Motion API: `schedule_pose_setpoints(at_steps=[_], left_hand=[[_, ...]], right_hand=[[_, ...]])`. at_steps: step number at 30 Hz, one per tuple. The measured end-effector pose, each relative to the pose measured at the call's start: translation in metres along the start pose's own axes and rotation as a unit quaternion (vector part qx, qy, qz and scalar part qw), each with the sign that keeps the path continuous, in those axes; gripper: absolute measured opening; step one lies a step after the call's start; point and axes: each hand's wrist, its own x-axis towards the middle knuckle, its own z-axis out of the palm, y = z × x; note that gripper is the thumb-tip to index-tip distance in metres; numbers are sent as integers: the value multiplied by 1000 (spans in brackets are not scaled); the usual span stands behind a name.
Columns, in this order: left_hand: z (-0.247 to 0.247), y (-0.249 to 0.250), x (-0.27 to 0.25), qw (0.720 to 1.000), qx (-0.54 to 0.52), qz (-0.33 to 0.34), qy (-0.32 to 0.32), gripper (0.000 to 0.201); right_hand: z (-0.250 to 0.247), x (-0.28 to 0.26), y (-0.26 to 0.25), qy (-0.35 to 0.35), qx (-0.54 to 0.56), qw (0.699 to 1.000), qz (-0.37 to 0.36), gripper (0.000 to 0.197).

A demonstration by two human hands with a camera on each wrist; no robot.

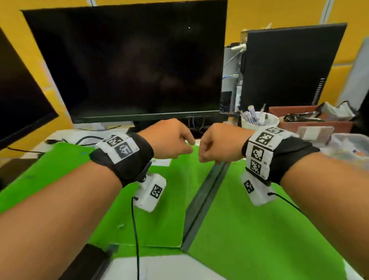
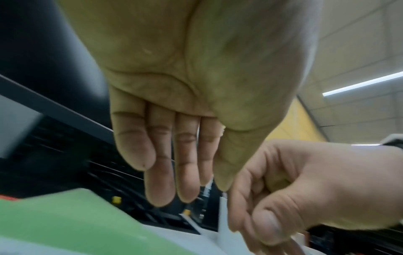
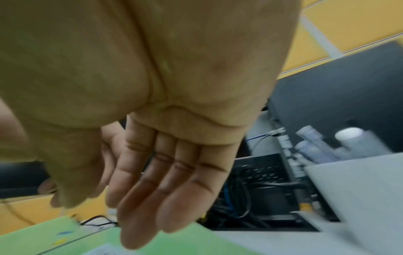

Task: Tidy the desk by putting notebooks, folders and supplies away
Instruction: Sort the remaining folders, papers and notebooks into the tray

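Roughly, by parts:
Left hand (image 1: 169, 140): centre of the head view, above the green folders (image 1: 160, 203); fingers straight and pressed together in the wrist view, holding nothing.
Right hand (image 1: 219, 145): just beside the left; fingers straight and together, holding nothing.
Folders: two green ones lie lower centre, a dark strip (image 1: 204, 202) between them, not yet put away.
Supplies: cup (image 1: 259, 120) of pens and a clear box (image 1: 355, 144) at mid right.
Progress: early, I judge; folders are left, notebooks not seen.
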Motion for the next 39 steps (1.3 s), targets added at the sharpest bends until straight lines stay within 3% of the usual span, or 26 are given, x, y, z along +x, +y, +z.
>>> schedule_pose_setpoints(at_steps=[5, 16, 25, 33, 39], left_hand=[[-25, -72, -51, 994, 35, -100, 0, 13], [-11, -148, -131, 982, 42, -164, -78, 10], [12, -158, -147, 981, 40, -171, -80, 31], [19, -154, -148, 980, 44, -172, -90, 6], [20, -148, -146, 975, 103, -165, -104, 13]], right_hand=[[50, 35, -68, -42, 4, 995, -88, 7], [124, 50, -159, -195, -77, 963, -168, 26], [136, 52, -169, -208, -109, 959, -157, 11], [132, 52, -156, -188, -77, 969, -140, 7], [132, 51, -147, -177, -36, 975, -133, 7]])
